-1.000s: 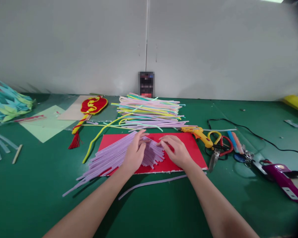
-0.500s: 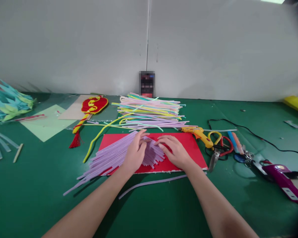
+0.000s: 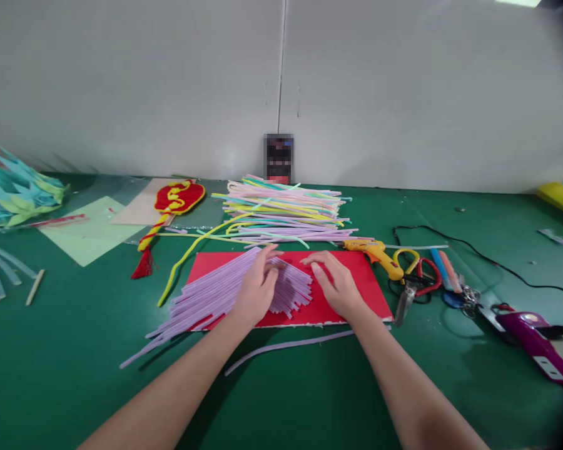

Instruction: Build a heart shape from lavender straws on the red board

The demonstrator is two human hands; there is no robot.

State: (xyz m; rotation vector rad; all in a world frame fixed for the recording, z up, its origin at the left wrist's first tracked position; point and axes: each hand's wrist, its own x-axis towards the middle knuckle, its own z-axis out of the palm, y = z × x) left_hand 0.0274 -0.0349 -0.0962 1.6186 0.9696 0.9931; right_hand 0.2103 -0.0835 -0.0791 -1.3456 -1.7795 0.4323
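Purple pipe cleaners lie fanned out side by side over a red board, their left ends sticking out past its edge. Resting on top of them is my left hand, with its fingers apart and holding nothing. My right hand hovers over the red board just off the right ends of the purple row, fingers bent and apart, nothing in them. A single purple pipe cleaner lies on the green table in front of the board.
Behind the board is a pile of multicoloured pipe cleaners. To the right lie a yellow glue gun, scissors and a purple power strip. A red and yellow fan-shaped ornament and a teal paper-like bundle are at left.
My right hand has shifted slightly right, away from the ends of the purple pipe cleaners. My left hand stays in place on them.
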